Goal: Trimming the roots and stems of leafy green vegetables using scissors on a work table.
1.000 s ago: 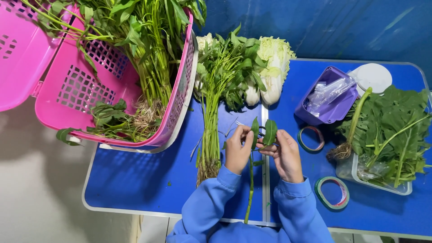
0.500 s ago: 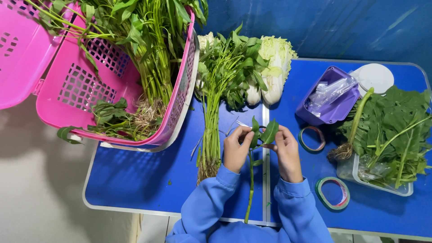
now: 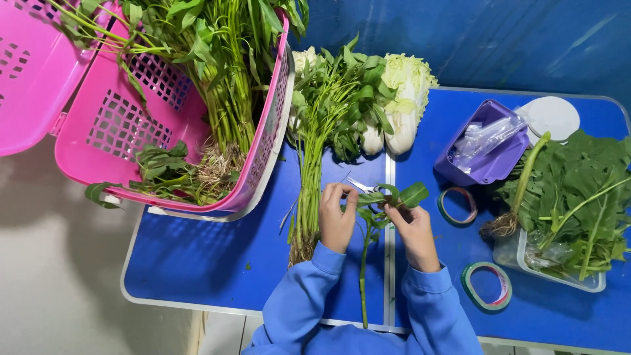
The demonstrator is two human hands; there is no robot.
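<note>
Green stem: pinched up top by both hands, tail hanging down over the worktop seam toward the blue sleeves.
Left hand: grip clenched on the upper stem, a touch higher than half a second back.
Right hand: grip grasping the stem just under the big leaf.
Change: leaf tipped over to the right since a second ago, stem nudged rightward; looks like leaf-picking mid-go.
Scissors: lying just above the fingers, untouched.
Loose bunch: left of the hands, roots near the sleeve.
Tape rolls: right of the hands, apart.
</note>
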